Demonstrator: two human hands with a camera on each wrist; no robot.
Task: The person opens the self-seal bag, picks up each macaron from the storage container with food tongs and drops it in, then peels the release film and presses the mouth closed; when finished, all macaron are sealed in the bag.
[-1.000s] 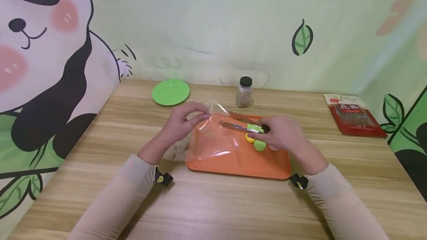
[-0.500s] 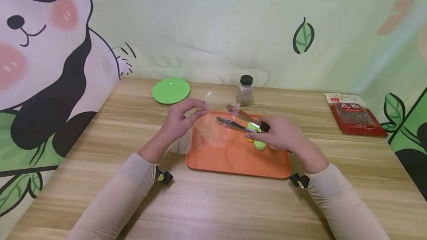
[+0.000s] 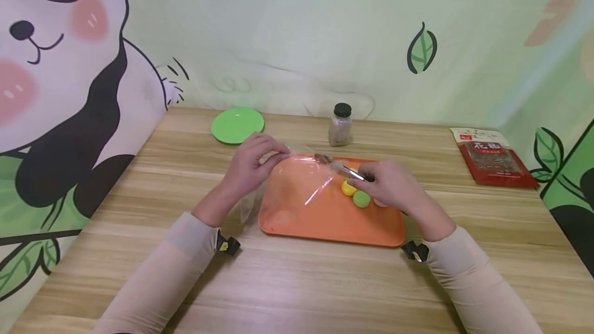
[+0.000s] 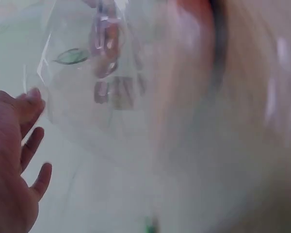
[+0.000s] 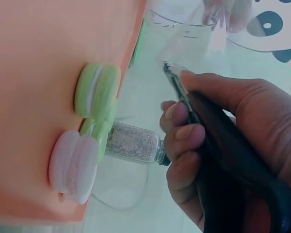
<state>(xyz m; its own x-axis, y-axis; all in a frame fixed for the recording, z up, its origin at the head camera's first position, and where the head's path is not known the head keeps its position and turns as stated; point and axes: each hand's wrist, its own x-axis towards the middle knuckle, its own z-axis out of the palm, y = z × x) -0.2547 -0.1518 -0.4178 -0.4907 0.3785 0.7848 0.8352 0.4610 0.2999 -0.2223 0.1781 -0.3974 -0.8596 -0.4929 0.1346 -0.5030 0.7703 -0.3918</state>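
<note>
Tongs (image 3: 351,172), gripped by the right hand (image 3: 394,182), point lengthwise leftward at the clear bag (image 3: 303,182) pinched by the left hand (image 3: 255,163); whether their tips sit inside is unclear.

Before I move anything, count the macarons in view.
4, all on the orange tray: a yellow one, a green one beside it, a pink one by the right hand, another green one partly behind the tongs. More may be hidden.
</note>
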